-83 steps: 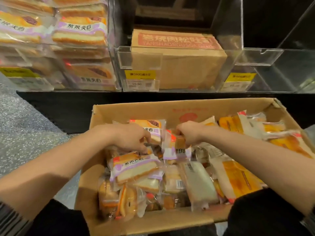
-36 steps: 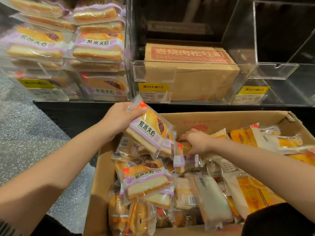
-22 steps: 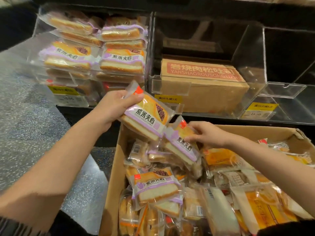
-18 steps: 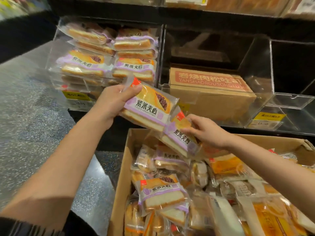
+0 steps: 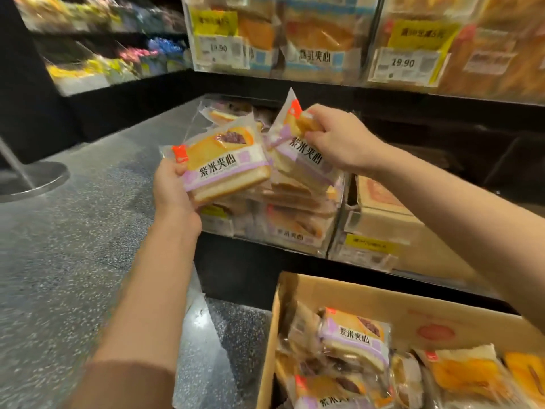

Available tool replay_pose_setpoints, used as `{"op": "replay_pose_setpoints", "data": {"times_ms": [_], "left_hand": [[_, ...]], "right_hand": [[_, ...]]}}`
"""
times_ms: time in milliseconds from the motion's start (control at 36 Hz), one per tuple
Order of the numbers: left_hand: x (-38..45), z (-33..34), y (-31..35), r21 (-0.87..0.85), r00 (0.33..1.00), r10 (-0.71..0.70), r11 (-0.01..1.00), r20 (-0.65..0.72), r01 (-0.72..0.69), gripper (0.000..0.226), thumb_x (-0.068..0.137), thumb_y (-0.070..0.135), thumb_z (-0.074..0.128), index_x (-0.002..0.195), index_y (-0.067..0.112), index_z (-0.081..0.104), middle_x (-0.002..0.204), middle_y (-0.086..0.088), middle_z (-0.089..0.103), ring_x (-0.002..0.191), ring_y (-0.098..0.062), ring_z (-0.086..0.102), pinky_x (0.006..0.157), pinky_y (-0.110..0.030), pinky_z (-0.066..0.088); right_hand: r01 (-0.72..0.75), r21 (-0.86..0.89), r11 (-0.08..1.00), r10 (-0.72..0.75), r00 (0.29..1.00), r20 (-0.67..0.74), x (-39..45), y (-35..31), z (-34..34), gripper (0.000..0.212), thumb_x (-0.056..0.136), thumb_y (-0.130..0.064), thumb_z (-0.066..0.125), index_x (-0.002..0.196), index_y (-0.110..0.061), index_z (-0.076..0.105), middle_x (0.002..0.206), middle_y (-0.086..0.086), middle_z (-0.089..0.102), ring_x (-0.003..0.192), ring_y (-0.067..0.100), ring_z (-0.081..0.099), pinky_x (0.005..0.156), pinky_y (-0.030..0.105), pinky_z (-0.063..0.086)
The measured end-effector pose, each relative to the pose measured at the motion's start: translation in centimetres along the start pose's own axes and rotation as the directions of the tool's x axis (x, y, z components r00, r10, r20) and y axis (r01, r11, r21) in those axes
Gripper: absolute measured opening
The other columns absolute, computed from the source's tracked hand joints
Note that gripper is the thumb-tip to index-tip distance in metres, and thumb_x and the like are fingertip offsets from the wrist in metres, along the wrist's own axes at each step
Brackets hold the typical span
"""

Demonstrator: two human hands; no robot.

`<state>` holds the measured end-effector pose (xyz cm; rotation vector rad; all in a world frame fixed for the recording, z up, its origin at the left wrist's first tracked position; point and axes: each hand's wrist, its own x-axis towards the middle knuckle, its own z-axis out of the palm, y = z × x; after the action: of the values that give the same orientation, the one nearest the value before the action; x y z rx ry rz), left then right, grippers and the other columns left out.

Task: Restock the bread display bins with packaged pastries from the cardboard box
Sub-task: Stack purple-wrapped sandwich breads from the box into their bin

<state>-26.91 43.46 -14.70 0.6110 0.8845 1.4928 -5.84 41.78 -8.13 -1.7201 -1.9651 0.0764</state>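
the speckled grey floor (image 5: 73, 261) fills the left side, with a round metal stand base (image 5: 32, 180) at its far left edge. black shelving runs across the right, carrying clear display bins; the upper bins (image 5: 324, 39) hold orange-toned packs behind yellow price tags reading 19.90. lower down, the clear bread bin (image 5: 298, 228) is stacked with purple-banded sandwich packs lying flat, and just to its right another bin holds a closed brown carton (image 5: 392, 219).

the open cardboard box (image 5: 368, 299) sits at bottom right, below the bins, with mixed packaged pastries inside; a purple-banded pack (image 5: 356, 338) lies on top near its left wall, and orange packs lie to the right.

two packs are held up in front of the bread bin, above its stack. the left pack (image 5: 227, 163) lies nearly flat, its long axis running left to right and tilted up toward the right, label facing the camera. the left hand (image 5: 172, 190) grips it at its left end, thumb on top by the red corner mark. the right pack (image 5: 298, 152) stands steeply on end, long axis running from upper left to lower right, red corner uppermost. the right hand (image 5: 336, 140) pinches it near the top, fingers curled over the edge. the two packs touch at their near edges.
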Motion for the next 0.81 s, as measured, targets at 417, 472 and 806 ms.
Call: {"op": "replay_pose_setpoints", "data": {"times_ms": [417, 472, 806], "left_hand": [[5.0, 0.3, -2.0, 0.016, 0.979, 0.111, 0.994, -0.17, -0.11, 0.009, 0.09, 0.005, 0.049, 0.095, 0.01, 0.054, 0.098, -0.014, 0.064, 0.085, -0.027, 0.065, 0.057, -0.025, 0.05], [4.9, 0.8, -2.5, 0.067, 0.977, 0.153, 0.987, -0.15, -0.144, 0.01, 0.091, 0.004, 0.05, 0.1, 0.008, 0.052, 0.096, -0.013, 0.063, 0.083, -0.024, 0.065, 0.054, -0.023, 0.051], [5.5, 1.7, -3.4, 0.158, 0.958, 0.271, 0.954, -0.094, -0.254, 0.006, 0.097, 0.008, 0.047, 0.101, 0.012, 0.05, 0.084, -0.002, 0.059, 0.071, -0.011, 0.06, 0.052, -0.015, 0.049]], "right_hand": [[0.122, -0.531, 0.838, -0.328, 0.892, -0.312, 6.0, 2.1, 4.1, 0.061, 0.076, 0.004, 0.065, 0.134, -0.011, 0.048, 0.103, 0.015, 0.06, 0.094, 0.035, 0.053, 0.08, 0.039, 0.033], [0.13, -0.623, 0.771, -0.432, 0.826, -0.363, 5.9, 2.4, 4.5, 0.047, 0.066, 0.009, 0.065, 0.11, -0.005, 0.062, 0.092, 0.017, 0.058, 0.081, 0.034, 0.053, 0.07, 0.033, 0.026], [-0.074, -0.466, 0.882, 0.05, 0.997, -0.065, 3.5, 1.0, 7.8, 0.07, 0.096, -0.052, 0.036, 0.154, -0.027, 0.007, 0.155, 0.017, 0.021, 0.147, 0.033, 0.01, 0.119, 0.047, 0.004]]}}
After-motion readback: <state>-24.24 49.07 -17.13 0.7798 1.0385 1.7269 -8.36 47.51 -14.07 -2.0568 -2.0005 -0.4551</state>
